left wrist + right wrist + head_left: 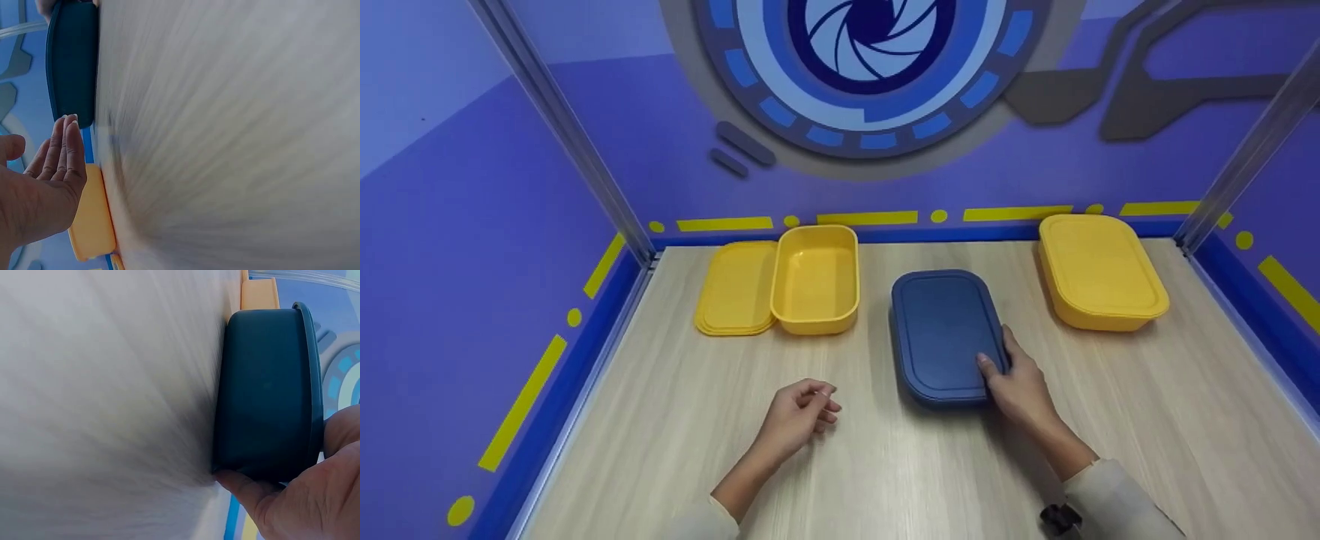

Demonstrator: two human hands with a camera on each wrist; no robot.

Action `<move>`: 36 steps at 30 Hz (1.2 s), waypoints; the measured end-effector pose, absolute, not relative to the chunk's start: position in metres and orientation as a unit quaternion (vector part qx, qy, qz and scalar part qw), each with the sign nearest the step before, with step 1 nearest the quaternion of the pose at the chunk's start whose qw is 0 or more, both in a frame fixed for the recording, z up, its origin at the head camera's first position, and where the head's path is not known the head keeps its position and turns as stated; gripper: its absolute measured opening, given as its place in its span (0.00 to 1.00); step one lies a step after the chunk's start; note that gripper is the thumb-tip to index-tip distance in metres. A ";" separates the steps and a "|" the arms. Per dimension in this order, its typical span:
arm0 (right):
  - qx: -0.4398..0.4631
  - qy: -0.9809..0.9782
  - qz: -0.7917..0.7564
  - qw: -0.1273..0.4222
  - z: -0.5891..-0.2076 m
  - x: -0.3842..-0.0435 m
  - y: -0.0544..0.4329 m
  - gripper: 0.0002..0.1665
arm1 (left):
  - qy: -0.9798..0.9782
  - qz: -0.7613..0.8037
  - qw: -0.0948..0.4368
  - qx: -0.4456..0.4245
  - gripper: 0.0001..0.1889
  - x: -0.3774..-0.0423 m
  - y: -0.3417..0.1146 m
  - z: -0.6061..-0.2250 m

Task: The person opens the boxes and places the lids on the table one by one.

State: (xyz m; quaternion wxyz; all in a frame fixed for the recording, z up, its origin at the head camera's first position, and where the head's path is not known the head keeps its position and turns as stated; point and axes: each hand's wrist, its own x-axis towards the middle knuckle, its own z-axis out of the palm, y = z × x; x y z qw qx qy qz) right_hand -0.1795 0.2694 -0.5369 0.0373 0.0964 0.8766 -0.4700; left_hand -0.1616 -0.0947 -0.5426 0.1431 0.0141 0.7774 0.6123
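A dark blue lunch box (945,330) with its lid on stands near the middle of the table. My right hand (1024,386) grips its right side, the thumb over the lid's edge and the fingers along the side wall. In the right wrist view the box (264,394) shows its end wall, with fingertips at its lower edge. To the left of the box, my left hand (802,412) hangs over the table with loosely bent fingers and nothing in them. Behind that hand are an uncovered yellow box (815,327) and a yellow lid (735,289) beside it.
A lidded yellow lunch box (1102,266) stands at the back right of the wooden table (660,450). Blue-purple panels (472,225) close off the left, back and right, with metal posts (577,142) at the rear corners.
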 end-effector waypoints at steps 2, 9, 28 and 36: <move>0.097 0.875 -0.472 0.044 -0.536 -0.180 0.270 0.49 | 0.780 0.608 0.145 0.023 0.18 -0.162 -0.090 -0.541; 0.100 0.867 -0.483 0.074 -0.534 -0.180 0.274 0.52 | 0.792 0.593 0.133 0.063 0.18 -0.160 -0.070 -0.536; 0.026 0.910 -0.407 0.074 -0.539 -0.171 0.276 0.60 | 0.849 0.504 0.080 0.133 0.43 -0.159 -0.007 -0.532; -0.002 0.901 -0.425 0.085 -0.541 -0.166 0.275 0.64 | 0.902 0.396 0.064 0.161 0.57 -0.162 0.015 -0.532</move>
